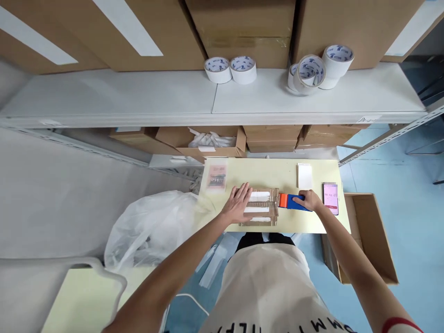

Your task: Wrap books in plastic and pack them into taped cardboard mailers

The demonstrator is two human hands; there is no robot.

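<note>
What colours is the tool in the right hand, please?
The tool is mainly blue, with orange; the head view shows it best.

From here the tool (297, 202) in the right fingers (303, 197) looks blue with orange; the bundle (261, 203) under the left fingers (243, 192), brown striped with white; the tabletop (263, 175) beneath both, pale yellow; the phone (330, 199) near the right fingers, pink-screened.

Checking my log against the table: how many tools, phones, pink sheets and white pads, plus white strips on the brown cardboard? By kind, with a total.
White strips: 3
Tool: 1
Phone: 1
Pink sheet: 1
White pad: 1
Total: 7
</note>
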